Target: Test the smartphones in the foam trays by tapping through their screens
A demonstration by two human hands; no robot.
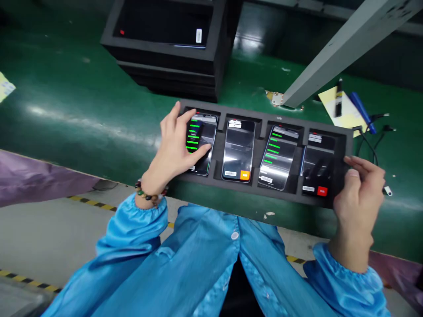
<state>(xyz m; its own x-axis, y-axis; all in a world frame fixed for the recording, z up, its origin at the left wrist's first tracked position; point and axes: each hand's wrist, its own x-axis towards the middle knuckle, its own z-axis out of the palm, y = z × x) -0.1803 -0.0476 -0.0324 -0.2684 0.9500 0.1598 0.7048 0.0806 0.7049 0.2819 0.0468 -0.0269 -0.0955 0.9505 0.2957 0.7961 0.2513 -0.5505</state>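
Observation:
A black foam tray [218, 164] lies near the bench's front edge, with phones in its compartments. My left hand [175, 143] is spread over the leftmost phone [202, 132], its thumb across the screen and its fingers by the tray's upper left corner. That phone and the tilted third phone [279, 156] show green lines of text. The second phone [238, 149] has an orange block on its screen, and the rightmost phone [319, 163] a red one. At the tray's right end, my right hand [360, 193] grips the edge, its fingers curled.
Behind the tray stands a stack of black foam trays [172, 72], a phone [161, 22] in the top one. A grey metal post [330, 48] slants up from the green bench [72, 105]. Yellow paper [330, 99], a pen [339, 99], a blue tool [361, 110] and cables [375, 141] lie at right.

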